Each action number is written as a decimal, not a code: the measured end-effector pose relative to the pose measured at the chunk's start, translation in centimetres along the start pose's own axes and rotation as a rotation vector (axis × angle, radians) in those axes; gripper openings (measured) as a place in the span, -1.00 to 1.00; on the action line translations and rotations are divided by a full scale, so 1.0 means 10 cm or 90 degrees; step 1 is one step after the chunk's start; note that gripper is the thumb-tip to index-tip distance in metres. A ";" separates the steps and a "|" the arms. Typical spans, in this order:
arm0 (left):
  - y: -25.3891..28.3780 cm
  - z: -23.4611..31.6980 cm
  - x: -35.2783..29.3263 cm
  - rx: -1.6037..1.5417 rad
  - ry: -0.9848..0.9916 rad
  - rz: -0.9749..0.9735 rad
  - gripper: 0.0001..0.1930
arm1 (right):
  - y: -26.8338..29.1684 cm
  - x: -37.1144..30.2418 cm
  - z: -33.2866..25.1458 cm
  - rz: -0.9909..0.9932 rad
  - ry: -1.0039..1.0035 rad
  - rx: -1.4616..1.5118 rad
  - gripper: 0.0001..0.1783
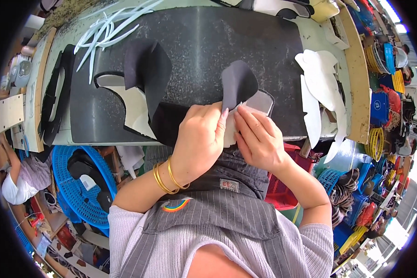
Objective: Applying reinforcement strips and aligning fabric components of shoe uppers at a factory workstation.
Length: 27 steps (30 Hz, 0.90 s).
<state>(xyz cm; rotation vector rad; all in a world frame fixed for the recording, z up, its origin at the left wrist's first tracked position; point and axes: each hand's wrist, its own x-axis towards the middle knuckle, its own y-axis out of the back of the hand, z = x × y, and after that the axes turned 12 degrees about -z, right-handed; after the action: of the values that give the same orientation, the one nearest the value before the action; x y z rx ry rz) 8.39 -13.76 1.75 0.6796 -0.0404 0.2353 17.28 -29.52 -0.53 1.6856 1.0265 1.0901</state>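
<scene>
A black fabric shoe upper with a pale lining lies along the near part of the work mat. One end curls up as a dark grey flap between my hands. My left hand, two gold bangles at its wrist, pinches the piece at the base of that flap. Just beside it, my right hand presses its closed fingers on the pale edge, near a grey lining patch. Both hands meet close to the table's front edge. My fingers partly cover the joint between flap and lining.
The black mat bears pale blue strips at far left. White cut pieces lie at right, black cut pieces at left. Below the table stand a blue basket and a red basket. Another person is at far left.
</scene>
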 end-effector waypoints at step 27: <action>-0.24 -0.10 -0.15 0.247 -0.172 -0.072 -0.56 | 0.60 0.77 0.44 -0.361 -0.361 0.342 -0.74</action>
<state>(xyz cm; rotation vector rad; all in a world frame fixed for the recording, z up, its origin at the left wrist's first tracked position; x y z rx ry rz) 7.41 -15.25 -0.75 1.0946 -0.2185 0.0385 24.66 -25.06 5.86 1.7800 1.3538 -0.0504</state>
